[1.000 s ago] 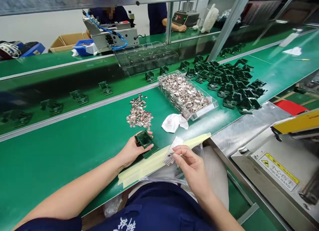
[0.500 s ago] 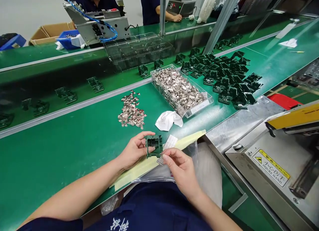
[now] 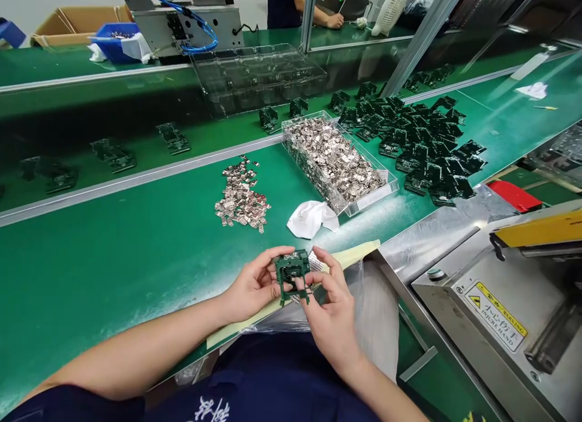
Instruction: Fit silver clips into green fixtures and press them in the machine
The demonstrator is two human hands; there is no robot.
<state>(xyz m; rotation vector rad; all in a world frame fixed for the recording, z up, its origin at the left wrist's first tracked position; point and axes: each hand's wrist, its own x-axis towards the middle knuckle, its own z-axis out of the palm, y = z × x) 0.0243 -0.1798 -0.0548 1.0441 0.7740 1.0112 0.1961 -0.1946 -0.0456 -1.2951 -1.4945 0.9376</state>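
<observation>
Crumpled white cloth beside clear plastic tray

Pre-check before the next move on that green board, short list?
Left hand grips the green circuit board above the bench: ok.
Right hand at the board: fingers touch it, but what they pinch is hidden: cannot tell.
Perforated metal strip behind the board: mostly hidden: cannot tell.
Loose metal pieces lie on the green mat, outside the clear tray: not ok.
Dark green boards apart from both hands: ok.
White cloth beside the tray, off the hands: ok.
</observation>
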